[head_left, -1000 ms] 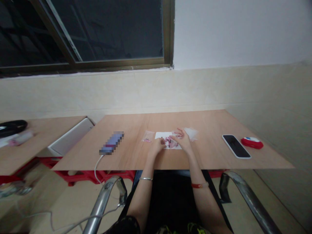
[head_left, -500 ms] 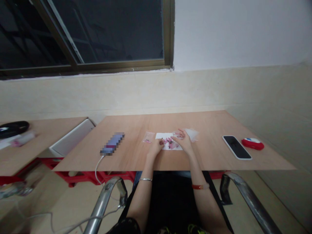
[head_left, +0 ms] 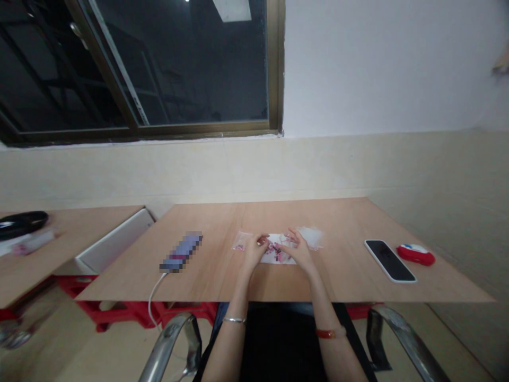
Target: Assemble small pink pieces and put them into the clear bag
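Observation:
A white sheet (head_left: 267, 259) lies flat on the table, with small pink and dark pieces (head_left: 277, 251) scattered over it. At the sheet's left side is my left hand (head_left: 254, 253), its fingers curled in towards the thumb; what they hold, if anything, is too small to make out. My right hand (head_left: 301, 252) is over the sheet's right part, thumb and fingers apart, the thumb reaching towards the pieces. Just left of my left hand rests a small clear bag (head_left: 241, 240) with pink bits in it. Clear plastic bags (head_left: 313, 237) lie beyond my right hand.
A phone with a blurred screen (head_left: 182, 253) lies on the left, a white cable attached. Towards the right are a white-edged phone (head_left: 389, 260) and a red object (head_left: 415, 254). Metal armrests (head_left: 170, 345) flank me; a second table (head_left: 79, 223) stands left.
The view has tilted up, so the table appears lower. My left hand's fingers have come further over the sheet and curl together. My right hand stays by the sheet's right part.

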`<state>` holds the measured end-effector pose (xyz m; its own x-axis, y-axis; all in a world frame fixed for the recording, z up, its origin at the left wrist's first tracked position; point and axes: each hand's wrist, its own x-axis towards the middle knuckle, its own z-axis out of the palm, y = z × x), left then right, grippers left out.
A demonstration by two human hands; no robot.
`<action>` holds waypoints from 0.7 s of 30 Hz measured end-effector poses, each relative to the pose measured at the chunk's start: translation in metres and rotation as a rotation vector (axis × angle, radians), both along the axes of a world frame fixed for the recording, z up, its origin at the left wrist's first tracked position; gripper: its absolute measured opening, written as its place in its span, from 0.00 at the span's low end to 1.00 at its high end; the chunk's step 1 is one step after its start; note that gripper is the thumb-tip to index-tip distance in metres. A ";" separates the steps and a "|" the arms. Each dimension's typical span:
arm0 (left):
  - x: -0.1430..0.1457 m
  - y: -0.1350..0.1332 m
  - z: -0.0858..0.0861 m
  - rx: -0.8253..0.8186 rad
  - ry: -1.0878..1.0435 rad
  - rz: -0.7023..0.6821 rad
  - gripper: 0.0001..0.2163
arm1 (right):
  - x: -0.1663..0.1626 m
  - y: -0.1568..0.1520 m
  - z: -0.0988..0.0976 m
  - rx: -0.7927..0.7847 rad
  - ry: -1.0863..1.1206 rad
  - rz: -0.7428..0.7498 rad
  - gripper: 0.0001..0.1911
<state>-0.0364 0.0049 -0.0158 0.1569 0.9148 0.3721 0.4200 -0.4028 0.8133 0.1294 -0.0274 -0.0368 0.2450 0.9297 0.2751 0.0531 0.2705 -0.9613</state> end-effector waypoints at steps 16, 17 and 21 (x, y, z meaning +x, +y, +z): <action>0.011 -0.013 0.027 0.107 0.000 0.009 0.14 | -0.011 -0.005 0.009 0.018 0.033 0.036 0.34; 0.007 -0.010 0.022 0.101 0.029 0.037 0.14 | -0.010 -0.005 0.009 0.017 0.029 0.026 0.35; -0.015 0.000 -0.003 0.001 0.277 0.137 0.14 | -0.007 -0.005 0.012 0.032 0.011 0.000 0.38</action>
<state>-0.0513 0.0047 -0.0191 0.1282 0.9343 0.3327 0.6762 -0.3278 0.6598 0.1227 -0.0323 -0.0249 0.2487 0.9203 0.3021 0.0425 0.3012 -0.9526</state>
